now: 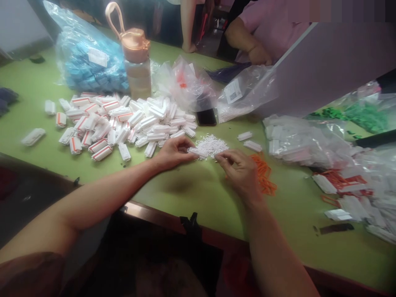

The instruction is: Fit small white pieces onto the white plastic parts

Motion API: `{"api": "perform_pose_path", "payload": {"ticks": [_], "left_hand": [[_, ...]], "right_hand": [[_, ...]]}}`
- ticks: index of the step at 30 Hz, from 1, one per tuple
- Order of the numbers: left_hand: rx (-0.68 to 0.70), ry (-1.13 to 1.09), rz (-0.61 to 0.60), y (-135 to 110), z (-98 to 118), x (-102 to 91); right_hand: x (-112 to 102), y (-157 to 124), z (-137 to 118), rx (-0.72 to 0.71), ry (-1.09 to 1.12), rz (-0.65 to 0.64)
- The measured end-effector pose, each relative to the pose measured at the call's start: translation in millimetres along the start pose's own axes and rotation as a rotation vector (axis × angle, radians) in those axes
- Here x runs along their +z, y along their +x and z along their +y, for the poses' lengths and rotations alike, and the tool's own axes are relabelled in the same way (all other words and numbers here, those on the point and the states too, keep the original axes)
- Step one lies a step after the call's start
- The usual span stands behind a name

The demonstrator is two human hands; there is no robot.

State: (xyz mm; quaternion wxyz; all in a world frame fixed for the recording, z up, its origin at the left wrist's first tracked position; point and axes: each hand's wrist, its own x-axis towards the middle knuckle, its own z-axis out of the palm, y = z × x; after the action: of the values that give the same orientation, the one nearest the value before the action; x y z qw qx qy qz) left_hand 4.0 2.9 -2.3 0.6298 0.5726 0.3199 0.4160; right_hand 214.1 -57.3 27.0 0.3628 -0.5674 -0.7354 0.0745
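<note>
Closest to the camera are the person's two bare forearms (272, 235), coming in from either side and meeting at a little heap of tiny white pieces (213, 143), so I'll use that heap for directions. Under it all is a green table (167, 189). Left of the heap there's a big jumble of white casings (148, 122), some with orange stripes, probably parked there to keep the space in front of the heap free for working. The left hand (175, 152), at the heap's left edge, has thumb and fingers closed on one white casing (198, 152). The right hand (239, 169), at the heap's near right edge, has its fingertips pinched narrow; can't tell if there's a tiny piece in there. Just right of the heap, partly behind that hand, sit some orange strips (266, 177), likely kept within easy reach. The held casing is right at the heap's near left edge, long axis roughly sideways, far end pointing at the right fingertips and dipping slightly. I'd guess it's held by one end so the rest stays exposed.
</note>
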Motion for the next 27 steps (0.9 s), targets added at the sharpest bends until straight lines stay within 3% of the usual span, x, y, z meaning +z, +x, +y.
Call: {"api": "perform_pose_path", "payload": {"ticks": [3, 9, 19, 27], "left_hand": [[-0.023, -0.02, -0.003, -0.7, 2.8, 1.7], [-0.046, -0.009, -0.011, -2.4, 7.1, 3.7], [-0.037, -0.003, -0.007, -3.5, 5.5, 4.2], [-0.037, -0.035, 0.039, -3.9, -1.3, 1.4]], "right_hand": [[4.0, 0.0, -9.3, -0.011, 0.113, 0.083], [14.2, 0.0, -15.9, -0.1, 0.015, 0.131], [13.9, -4.7, -23.1, -0.127, -0.393, 0.054], [12.5, -6.5, -29.0, -0.217, -0.427, -0.027]]}}
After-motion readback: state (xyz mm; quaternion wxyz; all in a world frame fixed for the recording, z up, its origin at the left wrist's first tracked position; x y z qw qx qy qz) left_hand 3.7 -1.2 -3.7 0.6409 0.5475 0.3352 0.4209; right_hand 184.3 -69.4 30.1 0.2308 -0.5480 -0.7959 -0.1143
